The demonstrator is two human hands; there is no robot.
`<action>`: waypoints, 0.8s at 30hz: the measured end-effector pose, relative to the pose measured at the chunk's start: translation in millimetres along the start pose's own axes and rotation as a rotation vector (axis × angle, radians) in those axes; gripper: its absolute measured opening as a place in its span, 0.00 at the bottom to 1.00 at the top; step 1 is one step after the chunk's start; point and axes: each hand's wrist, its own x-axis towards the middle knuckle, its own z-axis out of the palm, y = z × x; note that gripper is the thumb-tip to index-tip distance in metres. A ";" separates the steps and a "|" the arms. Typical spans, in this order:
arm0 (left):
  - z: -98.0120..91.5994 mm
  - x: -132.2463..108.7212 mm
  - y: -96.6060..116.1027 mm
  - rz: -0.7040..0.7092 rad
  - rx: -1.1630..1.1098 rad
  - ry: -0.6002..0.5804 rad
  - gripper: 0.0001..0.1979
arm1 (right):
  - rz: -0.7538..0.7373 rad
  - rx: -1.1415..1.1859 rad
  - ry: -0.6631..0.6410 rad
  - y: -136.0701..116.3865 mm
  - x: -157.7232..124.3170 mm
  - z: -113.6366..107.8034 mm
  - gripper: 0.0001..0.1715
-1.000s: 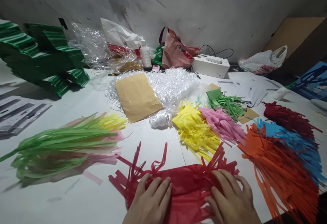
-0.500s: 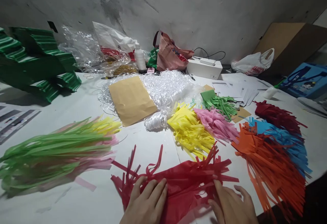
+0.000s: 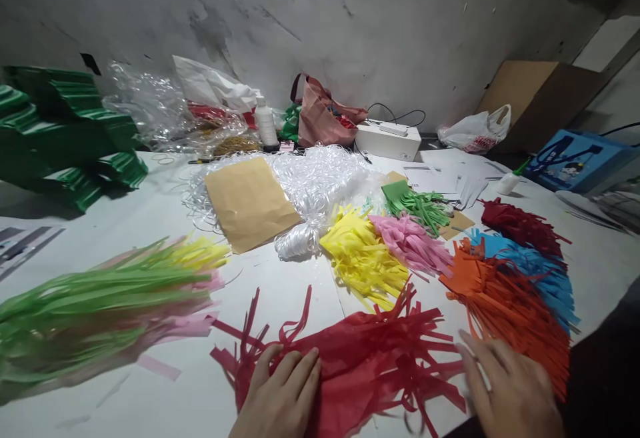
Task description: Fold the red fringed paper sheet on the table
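A red sheet of fringed tissue paper (image 3: 360, 358) lies on the white table (image 3: 280, 285) in front of me. My left hand (image 3: 280, 391) rests flat on its left part, fingers stretched out. My right hand (image 3: 505, 385) hovers off the sheet's right end, fingers spread and a little blurred, close to the orange fringed paper (image 3: 505, 305). Neither hand holds anything.
Piles of yellow (image 3: 363, 258), pink (image 3: 413, 245), green (image 3: 420, 205), blue (image 3: 540, 268) and dark red (image 3: 520, 225) fringed paper lie ahead. A green, pink and yellow bundle (image 3: 105, 305) lies left. White ribbon (image 3: 315, 185), a brown envelope (image 3: 247, 205), bags and boxes stand behind.
My right hand has lifted off the red sheet and slid right toward the orange paper. My left hand stays pressed on the sheet. The view has drifted rightward.
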 end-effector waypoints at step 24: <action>-17.0 15.9 0.5 -0.039 -0.112 0.144 0.10 | -0.427 0.582 0.093 -110.3 74.9 56.9 0.12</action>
